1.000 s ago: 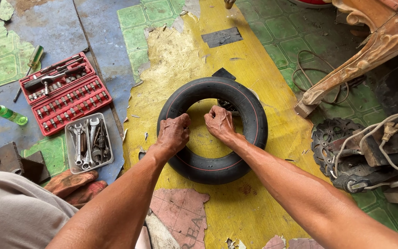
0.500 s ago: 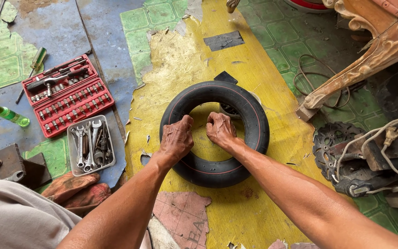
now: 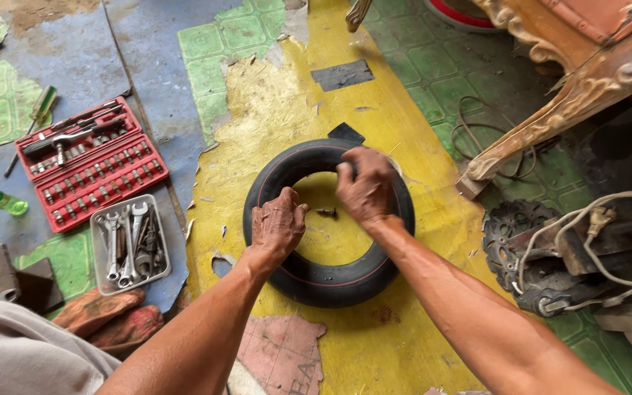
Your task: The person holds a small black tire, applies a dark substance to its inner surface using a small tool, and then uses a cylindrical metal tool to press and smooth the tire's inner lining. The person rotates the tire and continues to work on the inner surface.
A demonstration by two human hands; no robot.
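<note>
The small black rubber tyre with a thin red stripe lies flat on the worn yellow floor covering, directly ahead of the person, its round opening facing up. Both hands sit on its inner rim: the left hand curls over the near-left edge, fingers closed on the rubber, while the right hand clamps the far-right edge, fingers bunched. Between them, inside the ring, a short valve stem pokes inward, slightly nearer the right hand. To the left rest a red plastic socket set case and a grey tray of steel spanners.
</note>
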